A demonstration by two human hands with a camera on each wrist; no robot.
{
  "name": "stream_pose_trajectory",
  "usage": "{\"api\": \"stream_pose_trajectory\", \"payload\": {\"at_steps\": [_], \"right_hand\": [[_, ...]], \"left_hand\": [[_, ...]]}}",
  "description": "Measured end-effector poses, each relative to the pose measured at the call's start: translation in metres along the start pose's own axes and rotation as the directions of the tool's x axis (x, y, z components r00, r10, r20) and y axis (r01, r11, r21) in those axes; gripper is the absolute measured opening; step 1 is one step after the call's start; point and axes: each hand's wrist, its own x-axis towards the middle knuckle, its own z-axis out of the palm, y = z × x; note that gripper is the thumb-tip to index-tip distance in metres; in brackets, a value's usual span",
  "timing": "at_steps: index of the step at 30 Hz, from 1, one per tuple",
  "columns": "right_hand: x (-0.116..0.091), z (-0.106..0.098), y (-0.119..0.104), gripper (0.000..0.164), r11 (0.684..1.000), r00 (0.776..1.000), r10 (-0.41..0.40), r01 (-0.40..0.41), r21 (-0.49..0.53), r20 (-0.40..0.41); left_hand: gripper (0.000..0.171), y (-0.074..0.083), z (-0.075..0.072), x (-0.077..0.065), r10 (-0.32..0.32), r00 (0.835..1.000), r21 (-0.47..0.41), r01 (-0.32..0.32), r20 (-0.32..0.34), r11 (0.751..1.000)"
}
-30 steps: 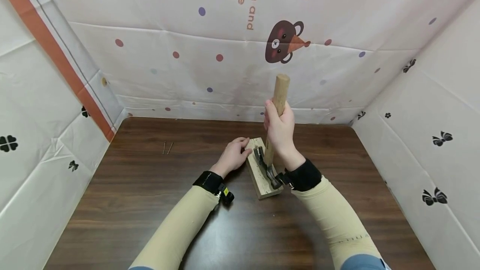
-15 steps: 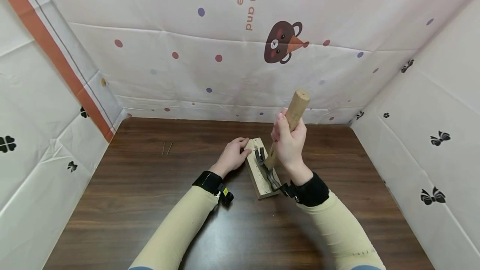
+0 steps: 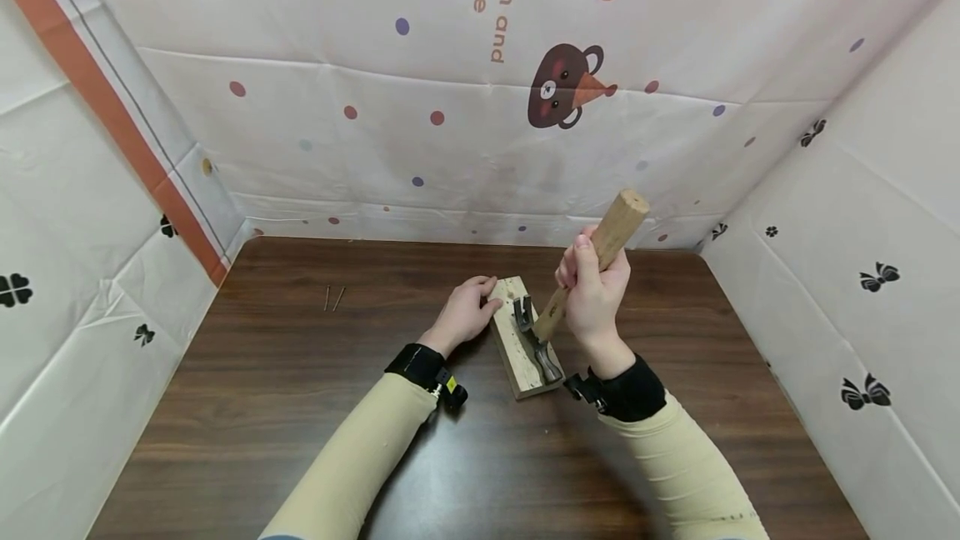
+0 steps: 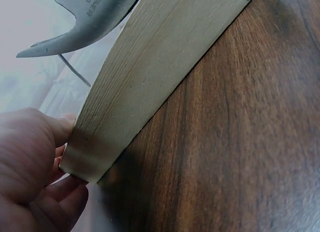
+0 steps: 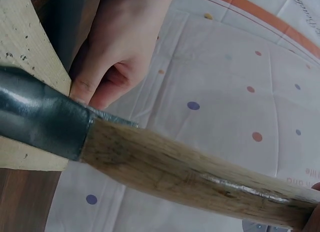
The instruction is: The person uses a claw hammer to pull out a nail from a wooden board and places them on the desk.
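Observation:
A pale wooden block (image 3: 512, 357) lies on the table. My left hand (image 3: 460, 315) grips its far end, the thumb and fingers around the corner in the left wrist view. My right hand (image 3: 596, 294) grips the wooden handle of a claw hammer (image 3: 621, 227), which leans to the right and away. The hammer's metal head (image 5: 42, 114) is down at the block's top face. In the left wrist view a thin bent nail (image 4: 75, 70) shows below the claw (image 4: 100, 17); whether the claw holds it cannot be seen.
Two loose nails (image 3: 333, 298) lie on the dark wood-grain table (image 3: 262, 407) at the far left. Printed white sheets (image 3: 360, 157) stand behind the table and along both sides.
My right hand has swung the hammer handle to the right and lower, from nearly upright to a tilt. The hammer head has stayed at the block. My left hand and the block have not moved.

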Motion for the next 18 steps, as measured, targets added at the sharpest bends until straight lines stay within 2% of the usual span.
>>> {"api": "stream_pose_trajectory", "payload": {"at_steps": [8, 18], "right_hand": [[-0.007, 0.001, -0.008, 0.009, 0.998, 0.999, -0.041, 0.042, 0.04, -0.014], [-0.018, 0.003, -0.021, 0.013, 0.986, 0.989, -0.141, 0.145, 0.083, -0.047]], "left_hand": [[0.056, 0.001, 0.0, 0.0, 0.0, 1.0, -0.002, 0.0, -0.006, 1.0], [0.057, -0.002, 0.001, 0.001, 0.009, 1.0, 0.004, -0.008, -0.006, 1.0]]}}
